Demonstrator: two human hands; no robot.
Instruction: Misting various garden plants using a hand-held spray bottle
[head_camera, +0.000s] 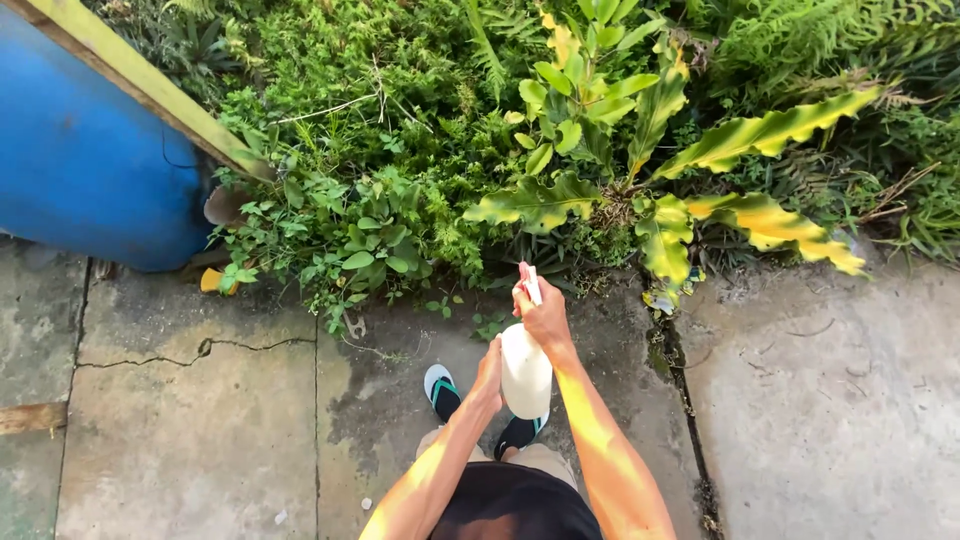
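Note:
I hold a white spray bottle upright in front of me, above my feet. My right hand grips its neck and red-and-white trigger head, which points toward the plants. My left hand rests against the left side of the bottle's body. Just beyond the nozzle grows a plant with long yellow-green wavy leaves at the edge of the concrete.
A dense bed of green weeds and ferns fills the top. A blue barrel stands at the upper left behind a slanted yellow-green wooden beam. Cracked concrete slabs lie below, with my sandalled feet on them.

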